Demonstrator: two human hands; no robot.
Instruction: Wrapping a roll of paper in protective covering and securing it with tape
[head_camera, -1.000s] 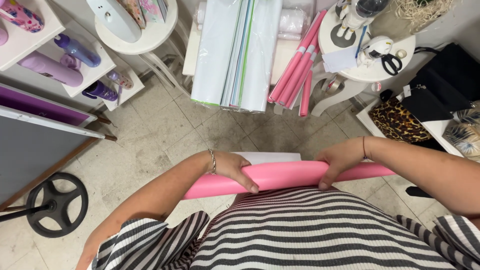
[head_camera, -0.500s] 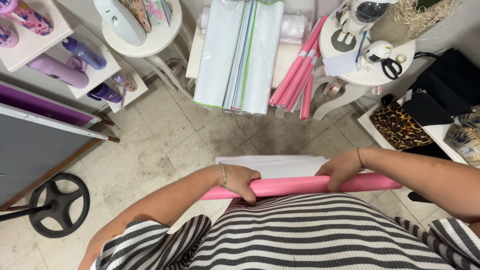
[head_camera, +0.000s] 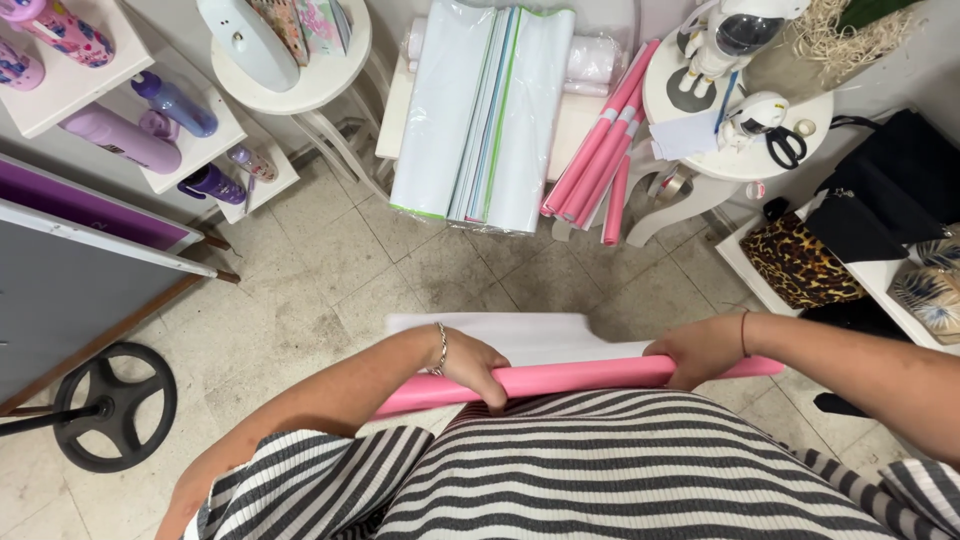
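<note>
Gripping a pink roll (head_camera: 575, 378) held level across the waist, both hands close around it: the left hand (head_camera: 472, 366) wraps it at about 9 o'clock of its length, fingers curled over the top, and the right hand (head_camera: 700, 350) clamps it toward 3 o'clock, leaving a short pink end sticking out past the knuckles. A loose white sheet (head_camera: 500, 335) trails off the roll at 12 o'clock, lying toward the tiled floor (head_camera: 330, 290). The roll looks light and fairly stiff as a tube, yet easily dented and smooth, so 2 spread grips near the ends seem the safest hold; the free sheet will be limp and prone to creasing.

Farther out at 12 o'clock lean large white sheet rolls (head_camera: 485, 110) in clear wrap with green edges, and just right of them several more pink rolls (head_camera: 600, 140). At 10 o'clock, white shelves (head_camera: 190, 165) carry purple and blue bottles (head_camera: 125, 140). At 2 o'clock stands a leopard-print box (head_camera: 795, 262).
</note>
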